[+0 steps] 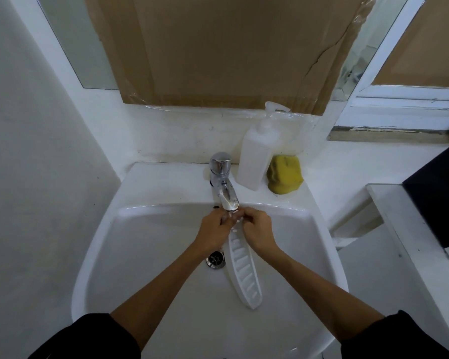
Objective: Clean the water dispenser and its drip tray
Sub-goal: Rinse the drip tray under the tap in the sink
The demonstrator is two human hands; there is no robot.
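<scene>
While both hands, left hand (pixel 214 230) and right hand (pixel 258 230), grip slotted drip tray (pixel 244 268) under faucet (pixel 224 190), we judge wet plastic could slip toward sink drain (pixel 215 259).

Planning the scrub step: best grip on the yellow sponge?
Take the yellow sponge across its upper half, coming from the right and front. It stands upright on the sink ledge with the soap bottle close on its left, so fingers have room only on its right.
</scene>
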